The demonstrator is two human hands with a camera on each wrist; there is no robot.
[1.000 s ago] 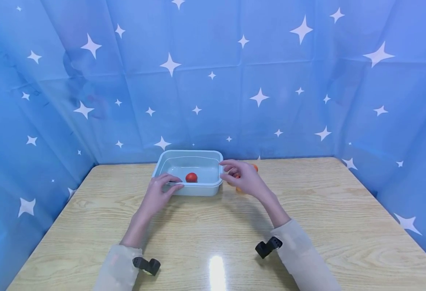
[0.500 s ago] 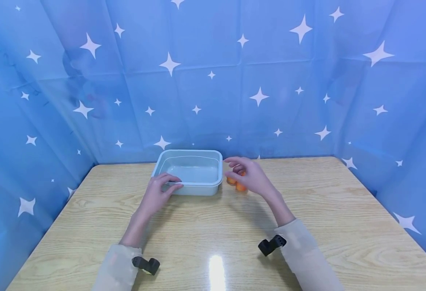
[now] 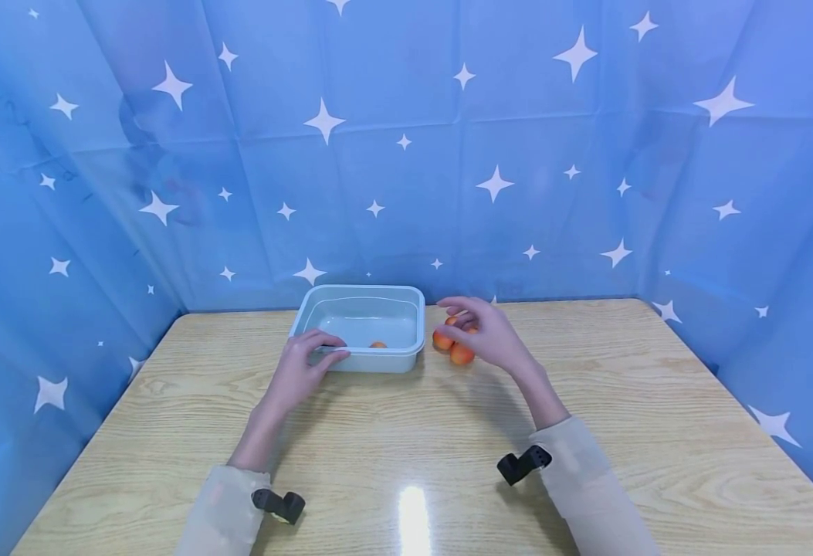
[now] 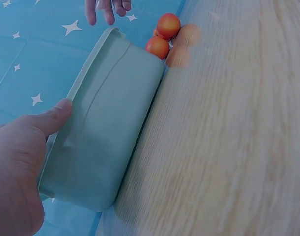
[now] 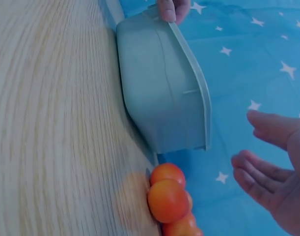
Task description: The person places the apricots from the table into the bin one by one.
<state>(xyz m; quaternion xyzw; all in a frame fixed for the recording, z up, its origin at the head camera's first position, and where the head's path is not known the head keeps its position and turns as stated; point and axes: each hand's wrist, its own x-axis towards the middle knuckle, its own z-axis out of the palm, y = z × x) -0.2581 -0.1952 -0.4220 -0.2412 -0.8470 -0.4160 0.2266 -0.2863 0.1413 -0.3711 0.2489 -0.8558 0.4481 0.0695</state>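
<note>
A pale blue-green plastic tub (image 3: 381,363) stands at the back of the table. My left hand (image 3: 302,363) pinches its front-left rim, thumb outside, as the left wrist view also shows on the tub wall (image 4: 100,113). Inside, the top of one orange-red round fruit (image 3: 377,344) peeks over the near rim. Several more orange-red fruits (image 3: 462,354), smooth like tomatoes, sit in a cluster right of the tub. Above them hovers my right hand (image 3: 486,332), fingers spread and holding nothing; in the right wrist view its fingers (image 5: 262,177) are apart from the fruits (image 5: 168,200).
The light wood-grain table (image 3: 378,448) extends in front of and to both sides of the tub. A blue curtain with white stars (image 3: 406,177) hangs just behind the table and along its sides. Black cameras sit on both sleeves.
My right hand has moved right, from the tub's right rim to above the cluster. The fruit inside the tub has shifted and now shows only its top. My left hand keeps its hold.
</note>
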